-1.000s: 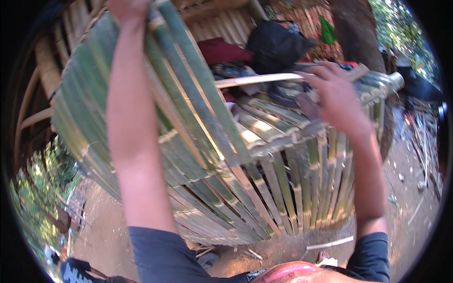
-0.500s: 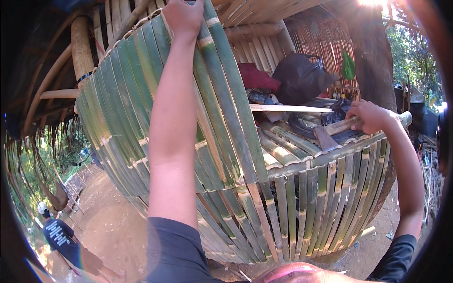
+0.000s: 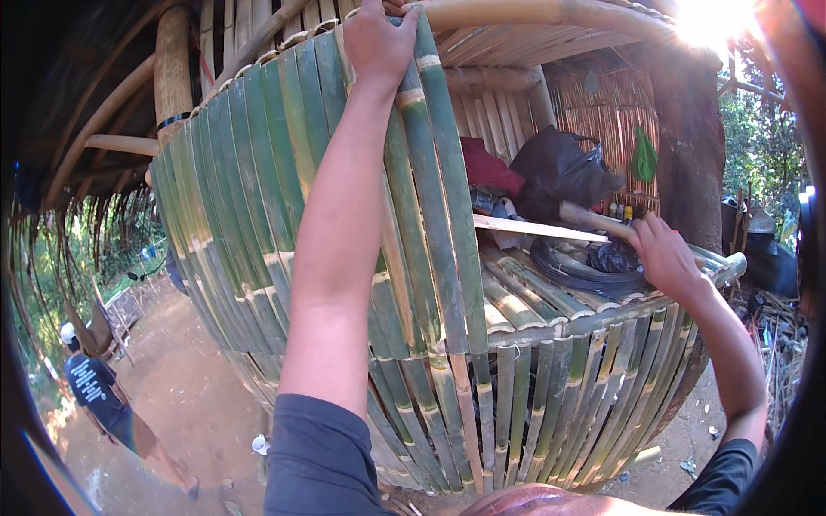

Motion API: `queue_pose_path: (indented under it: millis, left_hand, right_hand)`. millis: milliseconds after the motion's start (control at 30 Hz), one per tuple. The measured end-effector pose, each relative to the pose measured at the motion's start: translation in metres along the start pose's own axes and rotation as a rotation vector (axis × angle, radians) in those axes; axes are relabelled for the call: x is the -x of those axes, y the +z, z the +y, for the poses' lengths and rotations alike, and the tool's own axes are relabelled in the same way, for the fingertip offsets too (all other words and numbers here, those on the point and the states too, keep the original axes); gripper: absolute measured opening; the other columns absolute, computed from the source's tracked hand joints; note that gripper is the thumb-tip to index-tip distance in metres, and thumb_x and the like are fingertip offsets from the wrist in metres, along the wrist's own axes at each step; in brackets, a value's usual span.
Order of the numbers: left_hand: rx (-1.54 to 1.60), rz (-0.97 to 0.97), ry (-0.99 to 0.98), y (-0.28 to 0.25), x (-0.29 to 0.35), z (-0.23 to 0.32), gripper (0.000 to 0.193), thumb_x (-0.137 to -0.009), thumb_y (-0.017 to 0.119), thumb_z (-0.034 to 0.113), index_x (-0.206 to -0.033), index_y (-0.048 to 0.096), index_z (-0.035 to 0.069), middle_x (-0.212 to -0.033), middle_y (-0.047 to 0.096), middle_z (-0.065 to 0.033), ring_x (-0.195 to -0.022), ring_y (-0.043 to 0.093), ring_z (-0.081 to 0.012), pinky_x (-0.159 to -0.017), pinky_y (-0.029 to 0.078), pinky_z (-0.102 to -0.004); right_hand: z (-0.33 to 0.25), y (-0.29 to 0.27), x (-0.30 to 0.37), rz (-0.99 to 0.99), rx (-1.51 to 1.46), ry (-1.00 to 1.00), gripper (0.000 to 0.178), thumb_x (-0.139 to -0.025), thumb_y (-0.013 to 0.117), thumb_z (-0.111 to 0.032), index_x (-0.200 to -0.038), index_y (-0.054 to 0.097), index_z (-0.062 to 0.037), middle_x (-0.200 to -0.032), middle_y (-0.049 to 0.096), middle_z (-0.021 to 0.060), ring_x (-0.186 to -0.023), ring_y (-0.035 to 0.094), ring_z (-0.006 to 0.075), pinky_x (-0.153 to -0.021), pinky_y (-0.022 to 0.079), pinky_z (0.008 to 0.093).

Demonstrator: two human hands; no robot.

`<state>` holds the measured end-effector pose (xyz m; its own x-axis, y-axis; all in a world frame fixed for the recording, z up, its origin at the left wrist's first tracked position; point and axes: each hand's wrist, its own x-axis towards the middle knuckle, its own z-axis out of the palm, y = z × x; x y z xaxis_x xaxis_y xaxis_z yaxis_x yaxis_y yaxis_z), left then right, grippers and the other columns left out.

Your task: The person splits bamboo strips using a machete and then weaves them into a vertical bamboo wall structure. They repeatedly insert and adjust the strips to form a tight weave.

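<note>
My left hand (image 3: 379, 45) is raised to the top edge of the bamboo slat wall (image 3: 275, 172). Its fingers close round the upper end of a green bamboo slat (image 3: 423, 86) near the wall's right edge. Over the bamboo shelf, my right hand (image 3: 662, 254) grips the wooden handle of a hatchet-like tool (image 3: 602, 221). Motion smears that tool, so its head is unclear. Below it lie a pale split bamboo strip (image 3: 542, 227) and a coil of black cord (image 3: 576, 265).
Black bags (image 3: 559, 172), a dark red cloth (image 3: 490, 165) and a green bag (image 3: 644, 155) are at the back of the shelf (image 3: 551, 297). A bamboo beam (image 3: 551, 12) runs overhead. At the lower left, another person (image 3: 95, 387) stands on the dirt ground.
My right hand has lifted the tool off the shelf edge and swung it up and leftward. My left hand keeps its hold on the slat top. The whole view has shifted slightly.
</note>
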<state>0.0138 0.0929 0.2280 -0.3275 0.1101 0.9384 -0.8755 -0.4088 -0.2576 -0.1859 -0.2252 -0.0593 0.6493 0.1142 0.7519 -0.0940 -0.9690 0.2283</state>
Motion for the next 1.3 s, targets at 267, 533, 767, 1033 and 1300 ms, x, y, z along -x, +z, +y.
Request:
queue_pose_path:
  millis: [267, 533, 767, 1033, 1300]
  left_hand:
    - [0.037, -0.050, -0.072, 0.001, 0.000, -0.008, 0.026, -0.080, 0.080, 0.014, -0.094, 0.060, 0.003, -0.077, 0.070, -0.0128, -0.072, 0.071, -0.0267, -0.065, 0.054, -0.0389]
    - [-0.043, -0.044, -0.026, -0.001, 0.001, -0.012, 0.035, -0.081, 0.078, 0.009, -0.106, 0.054, 0.004, -0.079, 0.070, -0.0126, -0.074, 0.071, -0.0283, -0.066, 0.055, -0.0384]
    - [0.111, -0.055, -0.112, -0.003, 0.000, 0.005, 0.031, -0.082, 0.077, 0.011, -0.103, 0.056, 0.002, -0.080, 0.071, -0.0148, -0.075, 0.071, -0.0299, -0.067, 0.055, -0.0397]
    - [0.018, -0.054, -0.052, -0.001, 0.001, -0.006, 0.025, -0.083, 0.077, 0.015, -0.098, 0.060, 0.003, -0.079, 0.071, -0.0152, -0.075, 0.071, -0.0294, -0.068, 0.054, -0.0397]
    - [0.055, 0.000, 0.081, 0.002, 0.006, -0.010, 0.016, -0.084, 0.075, 0.016, -0.093, 0.069, 0.004, -0.081, 0.072, -0.0140, -0.077, 0.071, -0.0297, -0.071, 0.054, -0.0396]
  right_hand:
    - [-0.102, -0.048, -0.118, 0.666, -0.611, 0.047, 0.035, -0.106, 0.041, -0.014, -0.139, 0.042, -0.0035, -0.088, 0.060, 0.0188, -0.072, 0.057, 0.0363, -0.070, 0.048, 0.0416]
    - [-0.183, -0.088, -0.219, 1.214, -0.548, -0.257, 0.065, -0.090, 0.044, 0.006, -0.152, 0.026, 0.0033, -0.110, 0.070, 0.0234, -0.088, 0.069, 0.0378, -0.079, 0.054, 0.0446]
    - [-0.154, -0.059, -0.232, 0.766, -0.665, -0.034, 0.047, -0.098, 0.055, -0.015, -0.141, 0.042, -0.0015, -0.094, 0.067, 0.0221, -0.085, 0.068, 0.0382, -0.077, 0.052, 0.0454]
    - [-0.177, -0.037, -0.245, 0.674, -1.013, 0.241, 0.044, -0.084, 0.081, -0.021, -0.112, 0.056, 0.0023, -0.077, 0.068, 0.0108, -0.059, 0.064, 0.0187, -0.056, 0.052, 0.0336]
    - [-0.171, -0.034, -0.256, 0.561, -1.298, 0.248, 0.038, -0.082, 0.083, -0.012, -0.110, 0.062, 0.0029, -0.073, 0.065, 0.0036, -0.052, 0.054, 0.0066, -0.044, 0.044, 0.0239]
